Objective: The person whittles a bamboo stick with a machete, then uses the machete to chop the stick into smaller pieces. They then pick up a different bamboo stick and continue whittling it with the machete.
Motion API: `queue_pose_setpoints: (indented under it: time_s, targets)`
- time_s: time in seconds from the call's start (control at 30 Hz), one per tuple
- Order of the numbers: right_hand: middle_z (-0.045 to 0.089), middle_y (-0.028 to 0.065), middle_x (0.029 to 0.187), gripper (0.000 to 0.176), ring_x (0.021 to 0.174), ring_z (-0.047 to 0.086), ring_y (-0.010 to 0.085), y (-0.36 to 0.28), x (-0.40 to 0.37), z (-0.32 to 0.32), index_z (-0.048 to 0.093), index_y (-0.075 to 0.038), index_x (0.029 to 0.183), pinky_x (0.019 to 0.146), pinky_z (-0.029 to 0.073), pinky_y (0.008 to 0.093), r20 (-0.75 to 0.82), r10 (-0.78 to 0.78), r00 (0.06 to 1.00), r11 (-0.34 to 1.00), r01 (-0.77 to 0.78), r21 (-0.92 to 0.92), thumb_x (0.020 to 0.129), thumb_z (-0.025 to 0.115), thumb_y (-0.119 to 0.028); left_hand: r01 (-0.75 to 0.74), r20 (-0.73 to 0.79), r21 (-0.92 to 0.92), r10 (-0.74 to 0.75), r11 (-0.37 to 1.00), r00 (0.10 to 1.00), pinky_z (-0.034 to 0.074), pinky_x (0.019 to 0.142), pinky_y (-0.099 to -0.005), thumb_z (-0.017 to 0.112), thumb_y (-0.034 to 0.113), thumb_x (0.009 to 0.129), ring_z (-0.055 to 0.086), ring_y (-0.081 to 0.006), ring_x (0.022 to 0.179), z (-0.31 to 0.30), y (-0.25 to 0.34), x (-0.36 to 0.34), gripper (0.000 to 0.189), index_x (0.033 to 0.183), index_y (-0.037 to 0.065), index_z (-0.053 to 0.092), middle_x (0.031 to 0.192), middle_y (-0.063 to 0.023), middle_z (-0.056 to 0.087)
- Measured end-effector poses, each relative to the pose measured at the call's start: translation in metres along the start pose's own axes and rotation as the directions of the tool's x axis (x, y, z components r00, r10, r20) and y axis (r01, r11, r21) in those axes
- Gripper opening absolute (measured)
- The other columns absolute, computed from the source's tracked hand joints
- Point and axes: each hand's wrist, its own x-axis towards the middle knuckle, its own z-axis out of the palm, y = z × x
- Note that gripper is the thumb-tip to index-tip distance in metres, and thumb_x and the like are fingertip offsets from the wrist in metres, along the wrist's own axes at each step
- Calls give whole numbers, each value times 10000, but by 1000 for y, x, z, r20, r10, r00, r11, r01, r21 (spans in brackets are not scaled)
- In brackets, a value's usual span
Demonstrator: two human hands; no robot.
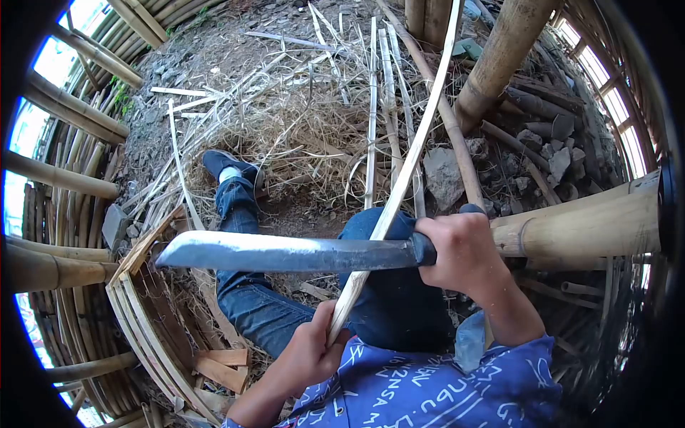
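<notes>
Over littered dirt [294, 220], amid poles [499, 64]: right hand [457, 248] grips machete [292, 255], left hand [312, 353] strip [408, 167]

Dark-handled machete [307, 255], tip toward nine o'clock | Pale, slender bamboo strip [409, 167] slants six to one o'clock, behind blade

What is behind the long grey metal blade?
Behind the blade, a long pale bamboo strip and blue denim trousers emerge on both sides; their covered stretches cannot be seen.
</notes>
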Motion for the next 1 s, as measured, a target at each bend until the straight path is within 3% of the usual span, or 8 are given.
queue_pose_setpoints:
  time_s: [0.1,0.17,0.23,0.33,0.6,0.67,0.77,1.0]
  targets:
    - [619,101,657,233,633,644,298,4,4,-5,595,-90,750,595,502,409,33,9,999,995,-6,-100,572,727,-163,24,-13,91,-23,996,1000,398,502,-350,591,19,853,540,-246,517,-1,0,-2,381,1194,25,423,598,-127,520]
    - [626,116,663,216,642,648,315,13,9,-7,590,-97,731,605,501,422,-9,88,996,980,-89,-179,588,732,-173,60,-14,123,-59,991,998,443,531,-374,605,31,837,615,-320,575,-3,0,-3,417,1207,22,414,643,-172,573]
    - [634,133,662,180,663,652,338,31,18,-11,594,-99,727,617,506,430,-100,163,982,959,-182,-218,619,716,-174,-13,-24,158,17,987,1000,481,532,-443,593,41,829,629,-430,628,-5,-3,-4,424,1203,-12,400,659,-245,586]
    - [634,157,668,143,718,644,376,57,29,-17,616,-92,742,673,512,468,-165,333,929,925,-355,-134,645,694,-163,-52,-33,194,59,980,998,488,543,-460,588,32,824,632,-425,629,-3,-1,-4,431,1206,-20,397,671,-241,594]
    - [648,166,711,121,743,645,380,73,35,-16,636,-92,752,705,520,464,-174,316,933,922,-345,-174,655,686,-144,-58,-95,292,89,955,991,485,552,-461,600,29,801,629,-434,638,1,-8,-8,441,1205,25,424,707,-230,608]
    - [656,169,731,107,759,648,383,86,41,-21,641,-89,764,717,523,461,-263,455,851,851,-502,-154,674,670,-140,-59,-98,318,95,946,991,483,545,-462,599,24,796,627,-430,626,-1,-12,-12,439,1201,26,428,698,-224,605]
    - [648,197,746,82,773,633,408,125,45,-21,640,-67,748,711,509,477,-363,437,823,846,-513,-145,695,642,-129,-98,-111,329,142,939,984,481,534,-456,605,20,788,626,-418,610,-3,-19,-20,438,1193,24,438,686,-209,600]
    - [642,208,740,71,780,628,413,133,55,-18,631,-56,728,713,502,491,-377,428,821,853,-505,-131,711,627,-125,-117,-123,364,172,924,977,482,521,-439,608,13,781,628,-403,593,0,-21,-21,447,1196,-7,444,689,-205,605]
